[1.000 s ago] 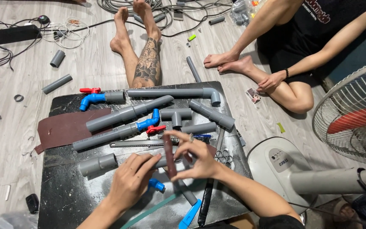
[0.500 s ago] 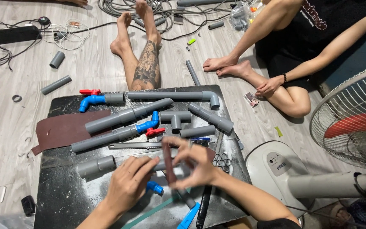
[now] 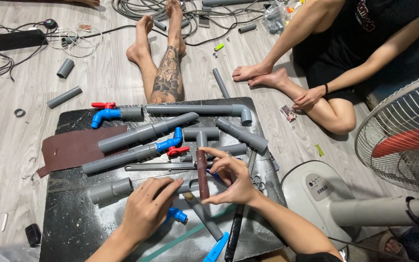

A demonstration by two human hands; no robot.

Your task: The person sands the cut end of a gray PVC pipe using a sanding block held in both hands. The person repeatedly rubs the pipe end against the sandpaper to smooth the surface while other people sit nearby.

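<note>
Head view: right hand pinching an upright brown sandpaper strip over the black mat, left hand pressing a grey pipe piece; risk: strip slipping, abrading fingertips.

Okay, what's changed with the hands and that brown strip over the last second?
The right hand has turned the brown strip upright, pinching it at top and bottom, where a second ago it lay slanted under the fingers. The left hand has stayed on the grey pipe. The pipes on the black board have not moved.
</note>
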